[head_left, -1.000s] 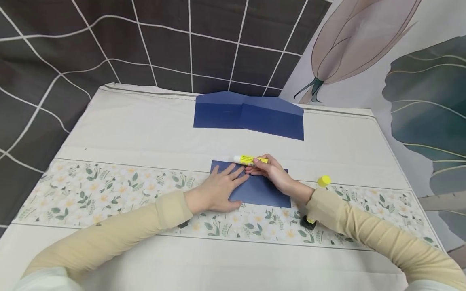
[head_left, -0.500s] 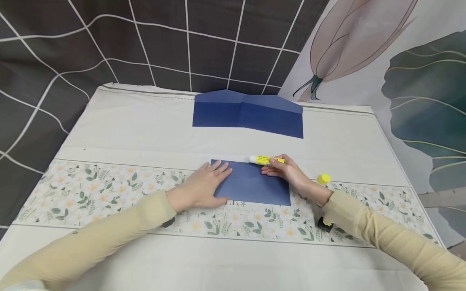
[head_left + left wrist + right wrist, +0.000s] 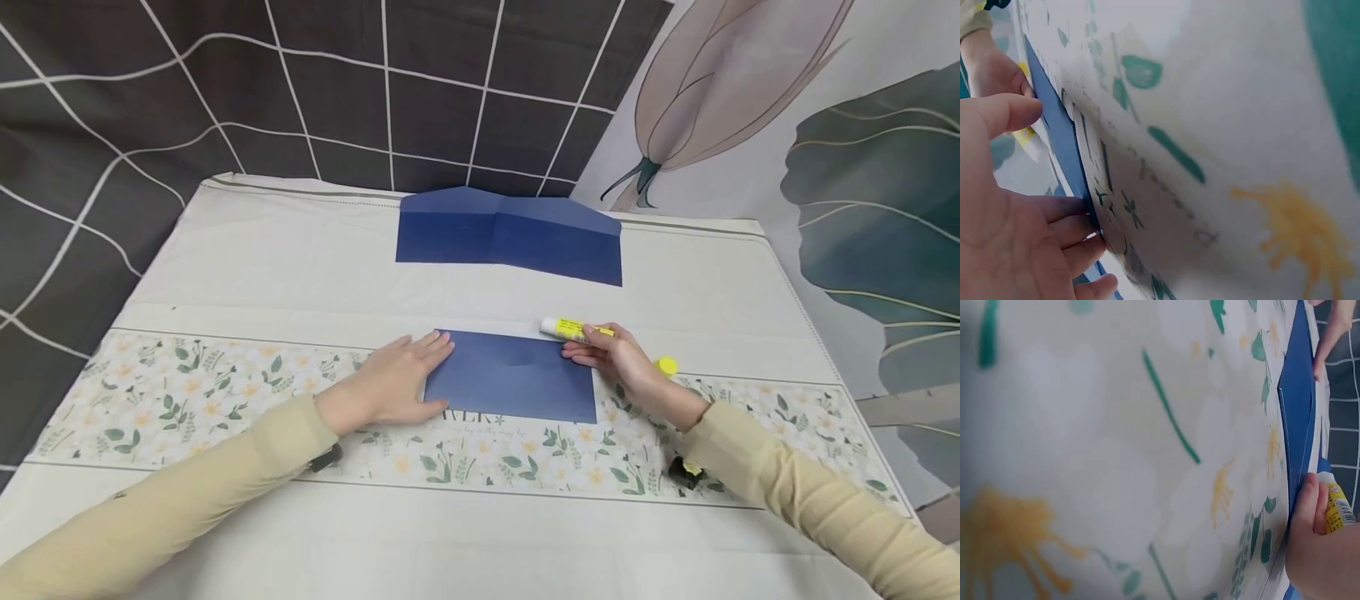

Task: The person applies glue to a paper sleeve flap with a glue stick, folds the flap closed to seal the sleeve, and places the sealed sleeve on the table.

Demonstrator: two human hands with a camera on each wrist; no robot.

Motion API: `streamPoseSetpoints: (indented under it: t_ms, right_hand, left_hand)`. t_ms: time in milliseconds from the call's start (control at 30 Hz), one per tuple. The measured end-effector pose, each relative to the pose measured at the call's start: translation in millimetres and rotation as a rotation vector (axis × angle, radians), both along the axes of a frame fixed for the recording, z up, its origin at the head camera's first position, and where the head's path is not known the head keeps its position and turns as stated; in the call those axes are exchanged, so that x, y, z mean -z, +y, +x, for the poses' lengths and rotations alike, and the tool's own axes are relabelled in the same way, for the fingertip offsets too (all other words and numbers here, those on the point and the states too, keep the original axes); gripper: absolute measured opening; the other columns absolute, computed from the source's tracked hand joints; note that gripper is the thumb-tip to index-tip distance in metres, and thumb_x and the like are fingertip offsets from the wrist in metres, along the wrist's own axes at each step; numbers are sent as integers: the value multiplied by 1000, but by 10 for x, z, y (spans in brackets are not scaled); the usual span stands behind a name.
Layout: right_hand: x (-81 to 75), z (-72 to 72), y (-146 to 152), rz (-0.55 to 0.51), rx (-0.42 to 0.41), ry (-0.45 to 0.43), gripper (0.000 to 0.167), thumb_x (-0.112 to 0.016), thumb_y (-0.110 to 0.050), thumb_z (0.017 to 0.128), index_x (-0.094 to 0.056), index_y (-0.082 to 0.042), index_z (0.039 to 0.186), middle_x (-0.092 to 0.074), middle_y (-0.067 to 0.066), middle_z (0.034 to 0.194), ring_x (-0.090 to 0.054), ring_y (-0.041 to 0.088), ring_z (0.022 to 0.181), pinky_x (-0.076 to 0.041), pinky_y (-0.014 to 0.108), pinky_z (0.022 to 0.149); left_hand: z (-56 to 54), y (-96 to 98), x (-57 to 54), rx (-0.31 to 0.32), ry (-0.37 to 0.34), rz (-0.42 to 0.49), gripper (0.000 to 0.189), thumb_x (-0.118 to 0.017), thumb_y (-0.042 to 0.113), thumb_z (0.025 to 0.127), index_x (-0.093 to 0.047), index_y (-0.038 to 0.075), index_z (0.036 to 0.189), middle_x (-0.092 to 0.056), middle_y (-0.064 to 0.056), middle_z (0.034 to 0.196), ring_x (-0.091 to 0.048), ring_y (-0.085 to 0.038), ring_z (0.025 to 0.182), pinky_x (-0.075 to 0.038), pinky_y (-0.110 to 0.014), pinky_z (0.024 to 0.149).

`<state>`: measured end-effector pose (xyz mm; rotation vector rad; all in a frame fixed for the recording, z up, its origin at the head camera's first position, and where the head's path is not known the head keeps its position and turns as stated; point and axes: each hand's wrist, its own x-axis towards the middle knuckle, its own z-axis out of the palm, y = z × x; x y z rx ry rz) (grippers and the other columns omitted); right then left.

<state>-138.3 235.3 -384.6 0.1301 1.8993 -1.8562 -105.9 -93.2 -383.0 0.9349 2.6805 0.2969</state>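
Observation:
A folded blue paper [image 3: 517, 379] lies flat in the middle of the table. My left hand [image 3: 393, 379] rests at its left edge, fingers fairly straight and fingertips over the upper left corner. In the left wrist view the thumb and fingers of the left hand [image 3: 1029, 237] are spread along the paper's edge. My right hand [image 3: 626, 367] grips a yellow glue stick [image 3: 566, 328] with its white end to the left. It hovers by the paper's upper right corner, lower fingers over the paper. The right wrist view shows the glue stick [image 3: 1338, 509] behind the thumb.
A yellow cap [image 3: 666, 367] stands just beyond the right wrist. Farther back lies a creased, opened-out blue paper [image 3: 450, 237] near the table's rear edge. The tablecloth [image 3: 262, 250] is white with a floral band, and a dark checked curtain [image 3: 300, 92] hangs behind.
Both hands have slid apart: the left moved left to the paper's left edge, the right moved right with the glue stick. More of the paper is uncovered; it has barely shifted.

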Motion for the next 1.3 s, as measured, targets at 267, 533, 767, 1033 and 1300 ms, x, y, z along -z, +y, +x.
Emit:
streamPoseSetpoints:
  t_ms: [267,533,767,1033,1300]
  right_hand:
    - [-55,-54,-138,97,-110,67,36,-40,-17,103,-42,16,118,-73,0,88,-71,4,82,-56,21,82]
    - [3,-48,-500,-9,-139,-28,34,-38,-23,104,-35,6,122,-72,0,92,-71,7,86,-56,24,85]
    - [10,-27,-566,27,-144,-22,42,-36,-22,104,-36,14,127,-72,0,91,-71,6,86,-55,22,85]
    - [33,-54,-347,25,-105,-37,25,-38,-22,104,-35,1,113,-72,-1,88,-71,6,84,-56,23,84]
    - [64,-41,-120,-107,-8,-25,15,-39,-19,104,-32,-5,101,-73,-1,84,-72,9,83,-56,23,83]
  left_hand:
    - [55,176,-78,51,44,-34,79,-52,50,91,-34,-3,146,-24,-18,157,-20,-32,147,-18,-47,120]
    - [29,506,-67,119,14,-87,76,-47,54,93,-29,9,151,-23,-6,159,-17,-30,148,-21,-46,120]
    - [68,594,11,116,47,-108,75,-45,57,93,-26,16,153,-20,-4,160,-17,-39,147,-29,-47,116]
    - [47,428,2,43,-36,-75,73,-47,57,92,-27,22,153,-19,-5,160,-15,-36,148,-20,-54,118]
    - [-5,92,-11,-31,-55,-7,78,-53,51,90,-31,6,150,-23,-9,158,-21,-26,148,-16,-50,120]
